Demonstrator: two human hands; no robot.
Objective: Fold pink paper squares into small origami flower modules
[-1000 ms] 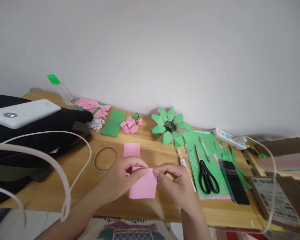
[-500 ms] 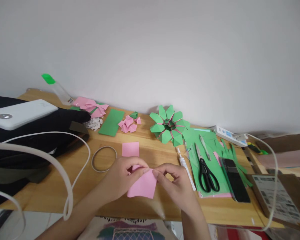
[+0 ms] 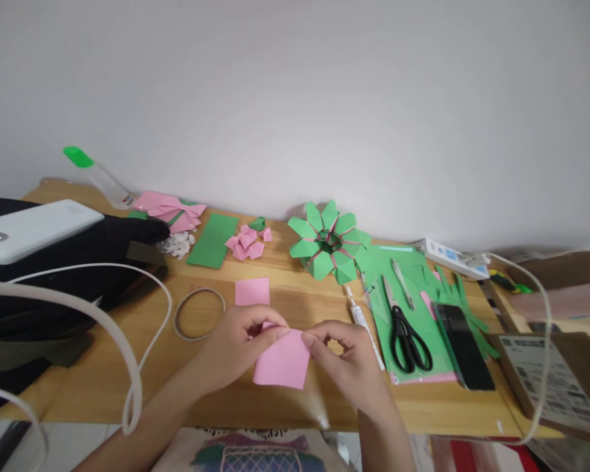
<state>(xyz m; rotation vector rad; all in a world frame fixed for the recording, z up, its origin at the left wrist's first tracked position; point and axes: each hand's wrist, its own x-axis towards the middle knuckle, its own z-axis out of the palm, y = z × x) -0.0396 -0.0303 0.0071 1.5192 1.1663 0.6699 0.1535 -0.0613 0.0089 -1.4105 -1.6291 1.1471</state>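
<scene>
A small piece of pink paper (image 3: 282,362) hangs between my two hands above the front of the table. My left hand (image 3: 248,334) pinches its upper left edge between thumb and fingers. At the upper right corner, my right hand (image 3: 341,351) grips the paper the same way. Just behind my left hand lies a second pink paper square (image 3: 252,291), flat on the wood. A ring-shaped roll (image 3: 199,314) rests left of my left hand. To the right of my right hand is a white glue tube (image 3: 361,321).
Behind stand a green folded-paper ring (image 3: 327,244), pink folded pieces (image 3: 246,244) and a green sheet (image 3: 213,240). Black-handled scissors (image 3: 407,337), a craft knife (image 3: 402,283) and a phone (image 3: 465,347) lie right. A white cable (image 3: 122,341) loops at left, near a power bank (image 3: 39,226).
The held pink paper looks flatter, its lower edge less curved. Both hands keep their pinch. The view has shifted slightly.
</scene>
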